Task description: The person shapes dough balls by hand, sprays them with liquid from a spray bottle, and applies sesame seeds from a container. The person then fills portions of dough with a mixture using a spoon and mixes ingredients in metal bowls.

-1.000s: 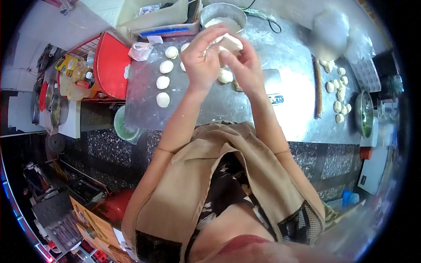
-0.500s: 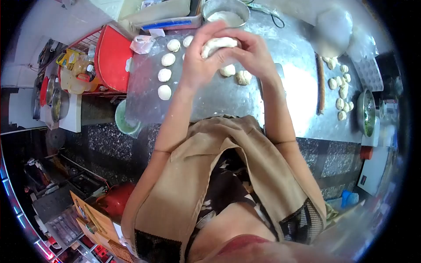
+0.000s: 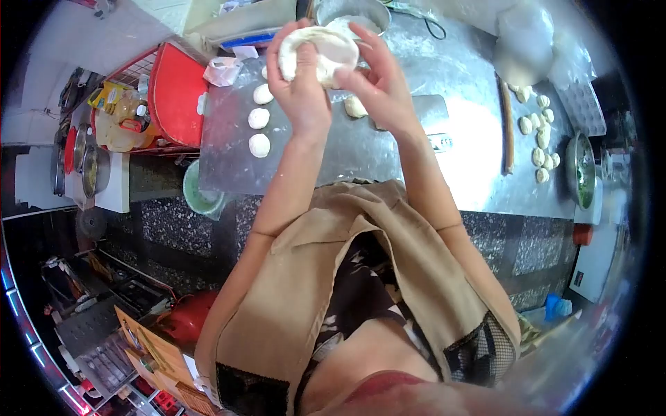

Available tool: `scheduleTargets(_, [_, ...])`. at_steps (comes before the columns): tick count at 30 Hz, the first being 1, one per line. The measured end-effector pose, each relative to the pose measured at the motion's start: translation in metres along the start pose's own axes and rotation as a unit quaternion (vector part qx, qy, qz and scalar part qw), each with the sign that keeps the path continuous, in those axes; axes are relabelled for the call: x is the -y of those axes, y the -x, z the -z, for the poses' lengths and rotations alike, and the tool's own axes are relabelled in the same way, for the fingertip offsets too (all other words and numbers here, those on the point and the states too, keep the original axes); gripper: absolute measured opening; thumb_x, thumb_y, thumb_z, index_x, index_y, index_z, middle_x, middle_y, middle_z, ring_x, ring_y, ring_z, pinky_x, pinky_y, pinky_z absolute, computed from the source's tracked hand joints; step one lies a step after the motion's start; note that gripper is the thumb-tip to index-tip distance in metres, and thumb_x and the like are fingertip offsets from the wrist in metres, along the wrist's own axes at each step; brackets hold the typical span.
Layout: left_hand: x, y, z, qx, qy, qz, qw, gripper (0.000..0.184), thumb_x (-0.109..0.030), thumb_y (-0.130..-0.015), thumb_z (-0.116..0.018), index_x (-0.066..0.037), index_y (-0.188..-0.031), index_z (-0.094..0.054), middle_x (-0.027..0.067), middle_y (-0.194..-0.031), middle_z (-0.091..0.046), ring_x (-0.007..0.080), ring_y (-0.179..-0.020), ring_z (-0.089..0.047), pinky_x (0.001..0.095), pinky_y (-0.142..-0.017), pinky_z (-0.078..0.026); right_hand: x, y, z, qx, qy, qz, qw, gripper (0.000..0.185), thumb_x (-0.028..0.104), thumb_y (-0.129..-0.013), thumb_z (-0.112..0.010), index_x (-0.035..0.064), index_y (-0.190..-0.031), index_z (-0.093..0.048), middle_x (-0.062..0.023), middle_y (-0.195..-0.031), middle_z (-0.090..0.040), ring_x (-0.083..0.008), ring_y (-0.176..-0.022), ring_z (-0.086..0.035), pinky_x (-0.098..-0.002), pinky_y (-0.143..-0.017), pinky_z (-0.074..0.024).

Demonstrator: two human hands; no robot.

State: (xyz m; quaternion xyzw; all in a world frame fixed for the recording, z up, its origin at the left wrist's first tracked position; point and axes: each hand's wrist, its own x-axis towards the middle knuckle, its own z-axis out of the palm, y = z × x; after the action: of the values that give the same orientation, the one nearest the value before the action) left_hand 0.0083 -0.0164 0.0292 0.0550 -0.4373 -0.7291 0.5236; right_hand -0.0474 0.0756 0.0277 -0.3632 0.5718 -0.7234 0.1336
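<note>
A flattened round of white dough (image 3: 340, 52) with a thick raised rim is held up above the metal table (image 3: 229, 170). My left hand (image 3: 298, 93) grips its left side, fingers behind and thumb pressed into the middle. My right hand (image 3: 381, 87) is at the right edge, its fingers spread wide and its thumb at the lower rim; slight blur hides how firmly it touches. Below on the left are several dough balls (image 3: 258, 118) in a column. Another dough ball (image 3: 355, 106) lies beneath my right hand, partly hidden.
A metal bowl of flour (image 3: 381, 14) stands behind my hands. Right of my right wrist lies a flat grey item with a small bright panel (image 3: 442, 142). Farther right are a rolling pin (image 3: 508, 132), several small dough pieces (image 3: 542, 139) and a metal bowl (image 3: 573, 170). A red lid (image 3: 180, 93) leans at left.
The dough, folded and enclosed between both hands before, is now spread into a wide round. Both hands have moved up, and my right hand's fingers have come apart.
</note>
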Motion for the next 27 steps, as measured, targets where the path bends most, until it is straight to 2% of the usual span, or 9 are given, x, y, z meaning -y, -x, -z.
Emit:
scheduleTargets(2, [-0.016, 0.001, 0.000, -0.024, 0.034, 0.057, 0.997, 0.039, -0.006, -0.090, -0.050, -0.002, -0.126, -0.039, 0.0135, -0.127, -0.048, 0.0258, -0.111, -0.051, 0.0386, -0.094, -0.045, -0.003, 0.001, 0.000, 0.008, -0.095, -0.032, 0.995, 0.053, 0.005, -0.075, -0.069, 0.0004, -0.124, -0.049, -0.0090, -0.102, -0.062, -0.0126, -0.086, -0.060, -0.0270, -0.075, -0.0501])
scheduleTargets(4, [-0.022, 0.003, 0.010, 0.105, 0.203, 0.164, 0.960, 0.047, -0.004, -0.088, -0.053, -0.003, -0.130, -0.034, 0.0121, -0.130, -0.043, 0.0240, -0.114, -0.049, 0.0338, -0.094, -0.045, -0.008, 0.000, 0.003, 0.057, -0.079, 0.016, 0.995, 0.069, 0.004, -0.071, -0.074, 0.0005, -0.131, -0.040, -0.0096, -0.113, -0.058, -0.0145, -0.096, -0.059, -0.0278, -0.081, -0.0499])
scheduleTargets(6, [-0.024, 0.008, 0.013, 0.153, 0.158, 0.145, 0.965, 0.059, -0.007, -0.084, -0.062, -0.004, -0.133, -0.029, 0.0125, -0.134, -0.039, 0.0234, -0.117, -0.047, 0.0351, -0.096, -0.043, -0.002, 0.001, 0.007, 0.034, -0.146, 0.002, 0.989, 0.062, 0.004, -0.071, -0.074, 0.0000, -0.126, -0.046, -0.0096, -0.112, -0.059, -0.0142, -0.099, -0.058, -0.0268, -0.084, -0.0495])
scheduleTargets(8, [-0.028, 0.008, 0.012, 0.247, -0.041, -0.019, 0.968, 0.072, -0.014, -0.077, -0.073, -0.004, -0.133, -0.029, 0.0125, -0.133, -0.040, 0.0221, -0.116, -0.047, 0.0343, -0.096, -0.043, 0.005, 0.003, 0.013, 0.049, -0.112, 0.008, 0.992, 0.056, 0.004, -0.071, -0.074, -0.0001, -0.122, -0.051, -0.0061, -0.106, -0.058, -0.0110, -0.094, -0.058, -0.0240, -0.079, -0.0496])
scheduleTargets(16, [-0.040, -0.015, 0.014, 0.286, -0.119, -0.188, 0.932, 0.056, -0.026, -0.064, -0.082, -0.007, -0.091, -0.037, 0.0210, -0.115, -0.055, 0.0238, -0.100, -0.059, 0.0331, -0.085, -0.050, 0.043, 0.008, 0.014, 0.045, -0.092, 0.104, 0.989, 0.044, 0.004, -0.072, -0.071, 0.0031, -0.114, -0.060, -0.0017, -0.094, -0.051, -0.0064, -0.079, -0.050, -0.0194, -0.064, -0.0435])
scheduleTargets(18, [-0.047, -0.017, 0.016, 0.338, -0.157, -0.203, 0.905, 0.054, -0.023, -0.061, -0.084, -0.008, -0.084, -0.038, 0.0205, -0.107, -0.060, 0.0237, -0.097, -0.061, 0.0312, -0.082, -0.051, 0.052, 0.009, 0.025, 0.110, 0.116, 0.229, 0.960, 0.041, 0.005, -0.072, -0.070, 0.0025, -0.112, -0.060, -0.0032, -0.096, -0.053, -0.0070, -0.077, -0.050, -0.0197, -0.062, -0.0420])
scheduleTargets(20, [-0.051, -0.010, 0.013, 0.345, -0.116, -0.196, 0.911, 0.052, -0.018, -0.060, -0.085, -0.008, -0.080, -0.038, 0.0190, -0.105, -0.060, 0.0238, -0.095, -0.062, 0.0311, -0.080, -0.051, 0.058, 0.016, 0.023, 0.112, 0.122, 0.210, 0.964, 0.040, 0.006, -0.072, -0.069, 0.0002, -0.111, -0.059, -0.0039, -0.096, -0.055, -0.0080, -0.076, -0.050, -0.0209, -0.062, -0.0418])
scheduleTargets(24, [-0.073, 0.007, 0.002, 0.349, -0.198, -0.151, 0.903, 0.048, -0.012, -0.066, -0.080, -0.007, -0.090, -0.039, 0.0251, -0.131, -0.038, 0.0305, -0.110, -0.054, 0.0419, -0.093, -0.046, 0.061, 0.022, 0.018, 0.119, -0.064, 0.057, 0.989, 0.030, 0.005, -0.074, -0.067, -0.0003, -0.103, -0.061, -0.0042, -0.098, -0.056, -0.0104, -0.082, -0.053, -0.0221, -0.069, -0.0447])
scheduleTargets(27, [-0.077, 0.014, 0.001, 0.297, -0.175, -0.003, 0.939, 0.085, -0.007, -0.064, -0.081, -0.003, -0.132, -0.031, 0.0157, -0.143, -0.022, 0.0287, -0.122, -0.043, 0.0388, -0.097, -0.043, 0.062, 0.021, 0.017, 0.143, -0.112, 0.017, 0.983, 0.024, 0.003, -0.077, -0.065, -0.0008, -0.101, -0.061, -0.0061, -0.101, -0.056, -0.0124, -0.089, -0.055, -0.0233, -0.075, -0.0458])
